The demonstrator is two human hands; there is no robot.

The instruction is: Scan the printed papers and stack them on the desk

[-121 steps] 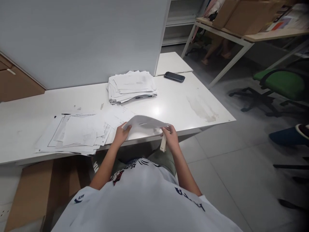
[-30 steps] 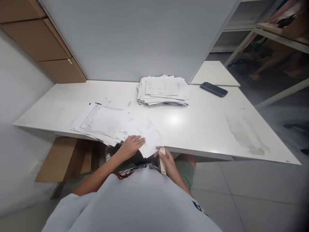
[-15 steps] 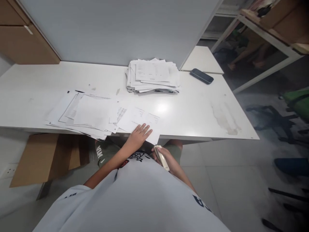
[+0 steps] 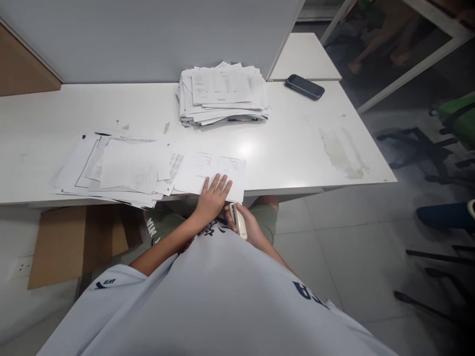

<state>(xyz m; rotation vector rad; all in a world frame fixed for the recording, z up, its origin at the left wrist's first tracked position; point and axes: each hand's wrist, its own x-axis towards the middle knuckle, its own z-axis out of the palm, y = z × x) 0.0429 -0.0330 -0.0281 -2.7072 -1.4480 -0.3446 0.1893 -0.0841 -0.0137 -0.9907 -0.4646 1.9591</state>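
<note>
A white table [image 4: 289,148] bears a paper stack [image 4: 222,90] beyond the left hand [image 4: 211,203] and loose sheets [image 4: 126,165] to its left. That hand lies splayed on a printed sheet [image 4: 236,172]; the right hand [image 4: 254,230] grasps a cream stapler [image 4: 239,223] by its near edge; whether stapled yet, I cannot tell.

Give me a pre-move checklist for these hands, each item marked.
1. Left hand spread on the white printed paper sheet: ok.
2. Right hand gripping the cream, elongated stapler-like tool: ok.
3. Sheet fully supported by the glossy white tabletop: not ok, its near edge overhangs.
4. Loose white paper pile squared up: not ok, edges fanned.
5. Black rectangular phone clear of both hands: ok.
6. Tool loaded: cannot tell.
</note>
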